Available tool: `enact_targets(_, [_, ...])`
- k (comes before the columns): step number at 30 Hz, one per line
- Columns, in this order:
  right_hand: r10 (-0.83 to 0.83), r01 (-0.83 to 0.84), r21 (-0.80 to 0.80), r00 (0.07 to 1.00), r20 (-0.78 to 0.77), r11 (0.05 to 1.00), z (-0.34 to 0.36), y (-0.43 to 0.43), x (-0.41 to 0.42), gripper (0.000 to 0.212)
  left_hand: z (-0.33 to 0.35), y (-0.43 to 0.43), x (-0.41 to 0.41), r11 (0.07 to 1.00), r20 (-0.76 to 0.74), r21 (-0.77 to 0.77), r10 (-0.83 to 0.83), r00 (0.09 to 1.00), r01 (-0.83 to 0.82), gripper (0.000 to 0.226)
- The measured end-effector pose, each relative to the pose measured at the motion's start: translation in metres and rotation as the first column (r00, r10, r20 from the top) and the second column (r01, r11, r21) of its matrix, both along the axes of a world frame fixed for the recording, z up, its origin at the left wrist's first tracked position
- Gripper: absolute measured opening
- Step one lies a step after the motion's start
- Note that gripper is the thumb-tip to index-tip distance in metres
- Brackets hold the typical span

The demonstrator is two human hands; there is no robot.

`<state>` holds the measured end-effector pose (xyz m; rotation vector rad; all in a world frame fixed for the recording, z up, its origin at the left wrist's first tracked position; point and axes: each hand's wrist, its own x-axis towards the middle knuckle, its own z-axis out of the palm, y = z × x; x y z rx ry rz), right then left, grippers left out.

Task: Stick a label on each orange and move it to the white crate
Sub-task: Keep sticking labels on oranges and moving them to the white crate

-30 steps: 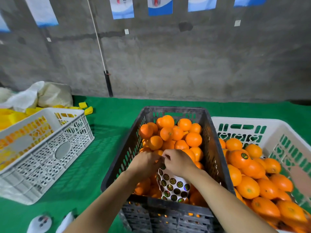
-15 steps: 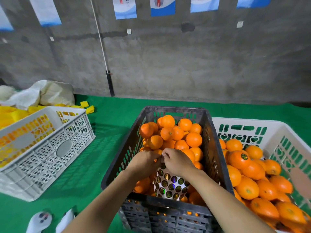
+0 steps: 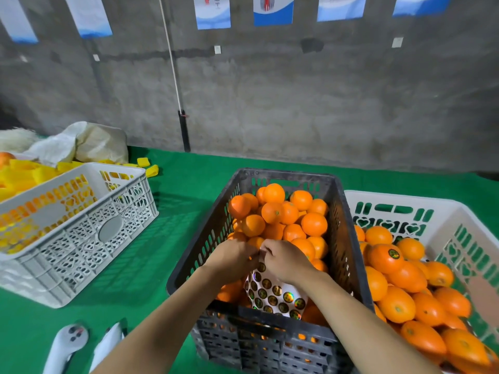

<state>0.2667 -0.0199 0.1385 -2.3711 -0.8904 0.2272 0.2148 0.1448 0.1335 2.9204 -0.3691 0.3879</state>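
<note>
Two hands meet over the near end of the black crate [image 3: 189, 265], the left hand [image 3: 234, 261] and right hand [image 3: 287, 261] knuckle to knuckle, fingers curled in and pinching the far edge of the label sheet [image 3: 272, 294]; which one lifts a label cannot be told. The sheet, glossy white paper with rows of round shiny stickers, runs near to far over the oranges [image 3: 272, 211], round dimpled fruit heaped just beyond the hands. The white crate [image 3: 399, 201], perforated plastic, stands just beside the black crate's right wall toward the right edge of the worktop [image 3: 167, 238], so the right hand is judged nearer for the carry.
</note>
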Motion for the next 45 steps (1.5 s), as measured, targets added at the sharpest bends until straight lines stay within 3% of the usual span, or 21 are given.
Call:
enact_targets(9, [-0.044,0.045,0.026,0.998,-0.032,0.999,0.003,-0.001,-0.002,0.029,0.003,-0.006,0.001,1.0,0.095,0.022,0.006,0.995,-0.009,0.028])
enact_targets(14, [-0.073,0.073,0.032,0.997,-0.004,0.997,0.001,0.0,-0.001,0.028,0.004,-0.004,-0.002,0.975,-0.006,-0.119,0.187,0.982,-0.187,0.043])
enact_targets(17, [-0.183,0.182,0.02,0.981,0.072,0.983,0.001,-0.001,0.001,0.033,0.01,0.003,-0.006,0.867,-0.015,-0.348,0.375,0.927,-0.357,0.051])
enact_targets(19, [-0.29,0.287,0.042,0.95,0.114,0.957,0.003,-0.003,0.003,0.035,0.013,0.011,-0.009,0.812,0.009,-0.385,0.478,0.879,-0.438,0.05])
enact_targets(21, [-0.386,0.378,0.076,0.908,0.164,0.923,0.005,-0.005,0.005,0.038,0.015,0.015,-0.01,0.83,0.007,-0.268,0.51,0.86,-0.489,0.043])
enact_targets(24, [-0.459,0.45,0.09,0.861,0.218,0.888,0.008,-0.007,0.005,0.033,0.016,0.008,-0.004,0.877,-0.049,0.066,0.48,0.876,-0.476,0.038])
enact_targets(28, [-0.462,0.455,0.084,0.861,0.212,0.886,0.009,-0.009,0.005,0.029,0.012,-0.006,0.005,0.849,-0.16,0.447,0.384,0.909,-0.28,0.022])
enact_targets(31, [-0.473,0.467,0.082,0.852,0.223,0.88,0.01,-0.01,0.004,0.029,0.008,-0.01,0.006,0.783,-0.281,0.616,0.326,0.903,-0.091,0.017])
enact_targets(41, [-0.41,0.409,0.064,0.867,0.283,0.91,0.01,-0.011,0.002,0.025,0.011,0.015,0.0,0.668,-0.45,0.703,0.155,0.879,0.242,0.026])
enact_targets(45, [-0.398,0.395,0.07,0.877,0.269,0.916,0.007,-0.011,0.003,0.023,0.009,0.015,0.0,0.687,-0.503,0.674,0.156,0.85,0.273,0.024])
